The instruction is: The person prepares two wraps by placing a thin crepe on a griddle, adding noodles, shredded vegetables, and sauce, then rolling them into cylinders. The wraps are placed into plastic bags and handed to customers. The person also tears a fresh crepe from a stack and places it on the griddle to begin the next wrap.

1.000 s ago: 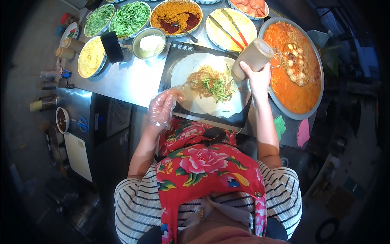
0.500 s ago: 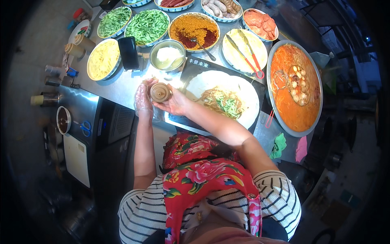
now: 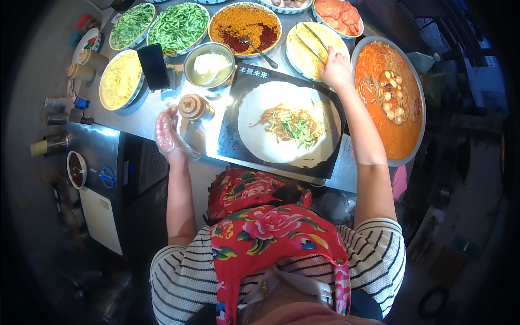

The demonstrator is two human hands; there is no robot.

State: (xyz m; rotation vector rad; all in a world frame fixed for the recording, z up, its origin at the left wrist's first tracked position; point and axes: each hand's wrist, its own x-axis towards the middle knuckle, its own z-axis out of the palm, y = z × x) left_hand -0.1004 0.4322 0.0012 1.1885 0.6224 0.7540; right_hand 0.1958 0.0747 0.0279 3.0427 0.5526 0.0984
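Observation:
My left hand, in a clear plastic glove, is open beside a tan squeeze bottle that stands on the metal counter. Its fingers are stretched upward, just left of the bottle. My right hand reaches far across and closes on the handle end of the metal tongs, mostly covering their red grips. The tongs lie over a bowl of pale yellow food. Between my arms, a thin round white wrapper rests on a black griddle, topped with brown shreds and green cucumber strips.
A large basin of red broth stands on the right. Around the far side are a bowl of crumbs with a spoon, bowls of green shreds, a metal bowl, pale yellow strips and an upright phone.
The squeeze bottle, held between both hands before, now stands on the counter. My right hand has moved right and away to the tongs. My left hand has shifted slightly left.

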